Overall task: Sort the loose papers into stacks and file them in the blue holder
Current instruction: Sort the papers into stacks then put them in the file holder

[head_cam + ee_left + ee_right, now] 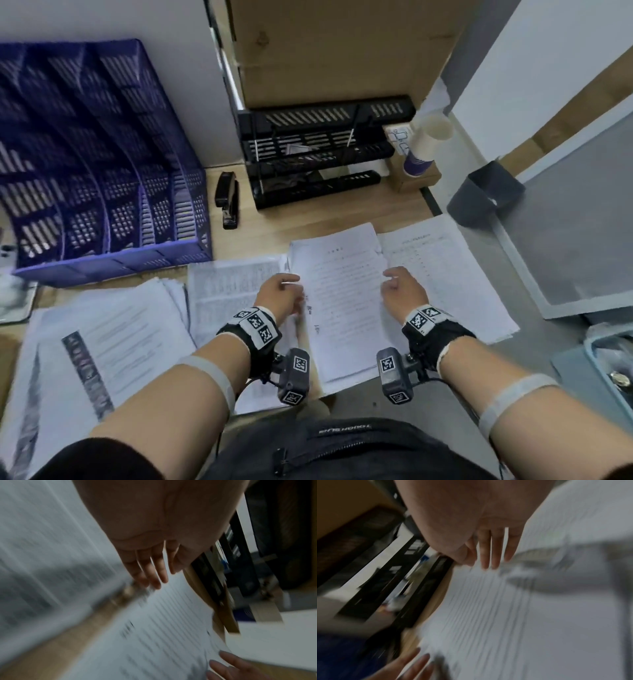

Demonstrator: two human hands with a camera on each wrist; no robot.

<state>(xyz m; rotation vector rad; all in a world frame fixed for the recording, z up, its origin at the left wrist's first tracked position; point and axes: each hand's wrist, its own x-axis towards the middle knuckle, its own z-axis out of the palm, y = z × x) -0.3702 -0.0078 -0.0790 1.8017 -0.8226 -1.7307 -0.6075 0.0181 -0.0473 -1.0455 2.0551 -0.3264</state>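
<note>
A stack of printed papers (342,294) lies in the middle of the wooden desk. My left hand (284,289) is at its left edge and my right hand (399,284) at its right edge, one on each side. The blurred wrist views show straight fingers on both: the left hand (154,572) over the stack (163,628), the right hand (491,555) over the sheets (505,615). Neither hand grips a sheet. More papers lie to the right (445,274), a dense-text sheet (226,284) to the left, and a loose pile (113,329) at far left. The blue holder (102,164) stands at the back left, with no papers visible in it.
A black stapler (227,198) lies between the blue holder and a black tiered tray (318,150). A paper cup (424,147) leans on a small box behind the papers. A cardboard box (342,51) stands at the back, and a grey bin (486,195) sits off the desk's right edge.
</note>
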